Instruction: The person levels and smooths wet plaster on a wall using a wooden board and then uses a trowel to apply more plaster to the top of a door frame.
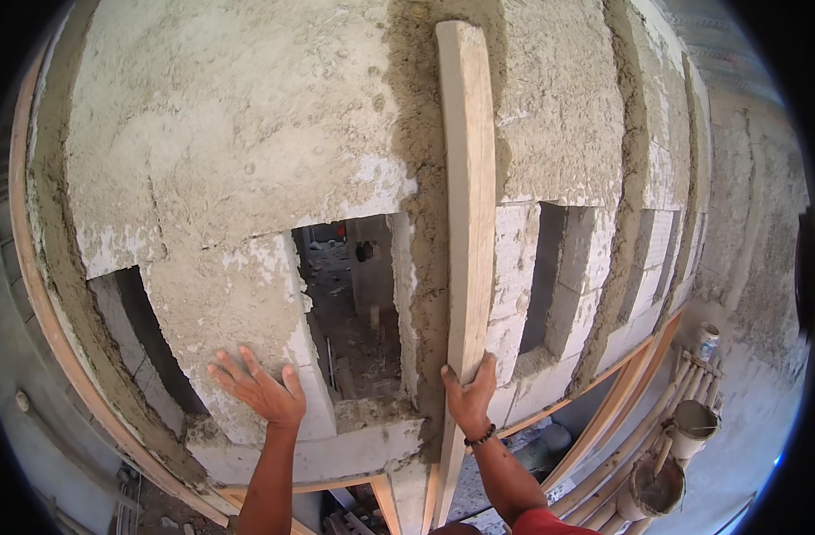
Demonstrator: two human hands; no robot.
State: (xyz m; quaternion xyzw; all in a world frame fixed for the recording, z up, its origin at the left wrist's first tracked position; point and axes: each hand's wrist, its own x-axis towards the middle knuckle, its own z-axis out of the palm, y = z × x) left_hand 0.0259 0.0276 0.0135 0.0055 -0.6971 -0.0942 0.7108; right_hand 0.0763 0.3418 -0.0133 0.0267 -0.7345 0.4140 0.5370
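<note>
A long, pale wooden straightedge (pixel 468 187) stands nearly upright against the block wall (pixel 220 169), along a strip of wet mortar (pixel 430 259). My right hand (pixel 470 401) is wrapped round its lower part, thumb on one edge and fingers on the other; a dark beaded bracelet circles the wrist. To the left, my left hand (pixel 263 392) lies with spread fingers against the roughly plastered wall, between two openings, holding nothing. Damp mortar shows around the straightedge's upper end.
Narrow window openings (pixel 354 312) pierce the wall. More mortar strips (pixel 635 134) run up it at both sides. At the right, mortar buckets (pixel 695 423) and a small can (pixel 708 339) stand by bamboo poles (pixel 604 504). Wooden frames (pixel 604 419) edge the doorways below.
</note>
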